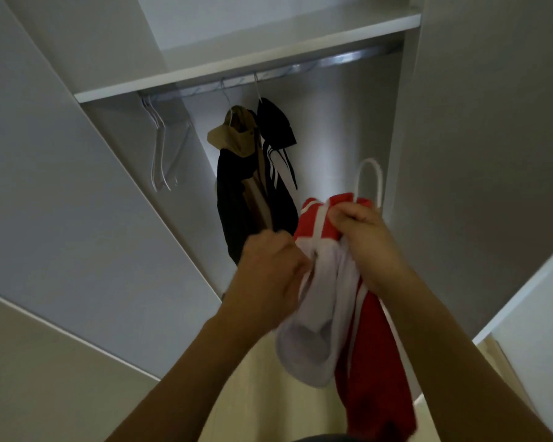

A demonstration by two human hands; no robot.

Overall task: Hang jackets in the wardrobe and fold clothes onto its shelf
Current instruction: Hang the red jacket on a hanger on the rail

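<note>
Head view shows your left hand (270,266) and right hand (361,237) both clenched on the red jacket (369,346) on its hanger (369,177), below the rail (300,70); hanging seems underway, so next lift the hook over the rail.

Matt white laminate wardrobe shelf (246,63) above a glossy brushed-metal rail (332,60); clear plastic hangers (160,148); soft matt cloth in the tan-and-black jacket (237,186) and the red-and-white jacket (364,346), on a smooth white plastic hanger (369,177).
</note>
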